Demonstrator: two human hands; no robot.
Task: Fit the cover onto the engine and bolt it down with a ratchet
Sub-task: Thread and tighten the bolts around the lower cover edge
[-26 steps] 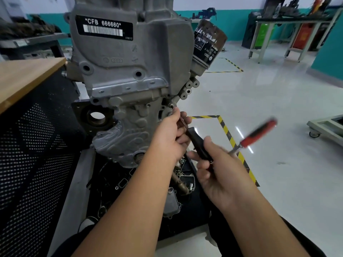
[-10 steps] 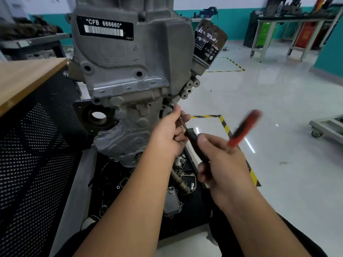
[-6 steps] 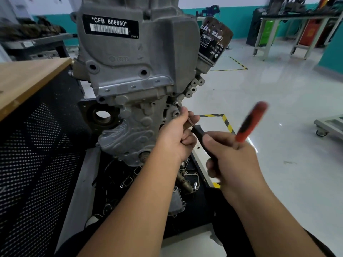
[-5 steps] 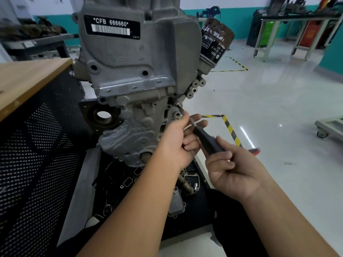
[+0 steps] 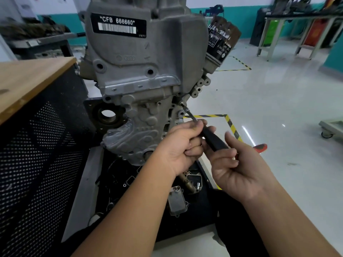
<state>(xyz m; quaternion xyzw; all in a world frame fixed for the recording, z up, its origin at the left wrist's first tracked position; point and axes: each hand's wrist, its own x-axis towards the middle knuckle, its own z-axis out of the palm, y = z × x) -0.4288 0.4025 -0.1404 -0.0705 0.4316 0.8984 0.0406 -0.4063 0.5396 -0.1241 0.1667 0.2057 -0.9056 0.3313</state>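
While the thin steel tip of the ratchet [image 5: 207,135] sits on a bolt [image 5: 181,103] at about one o'clock from the hands, I think a small wobble could make it slip off. That would come from pushing at a slant, since the long shaft leans down and to the right. A slip could round the bolt head or scrape the cover [image 5: 137,115].

My left hand [image 5: 181,145] has its fingers curled, pinching the shaft near the black grip. My right hand [image 5: 233,166] cups loosely under the black part, fingers bent around it but not tight, I think. If that hold is too loose, the red handle end [image 5: 259,147] at three o'clock could swing and drop.

The cover is already on the lower front of the engine [image 5: 148,52], at eleven o'clock from my hands. It is grey cast metal, rough and bumpy, with ribs, round knobs and small holes. The engine block above is the same dull grey, with a black label and white letters.

A black oil filter [image 5: 220,41] sticks out at one o'clock, round like a can. Loose metal parts [image 5: 177,201] lie on the dark tray at six o'clock; a dropped bolt could hide among them. The wooden tabletop [image 5: 27,80] at nine o'clock looks smooth and tan.
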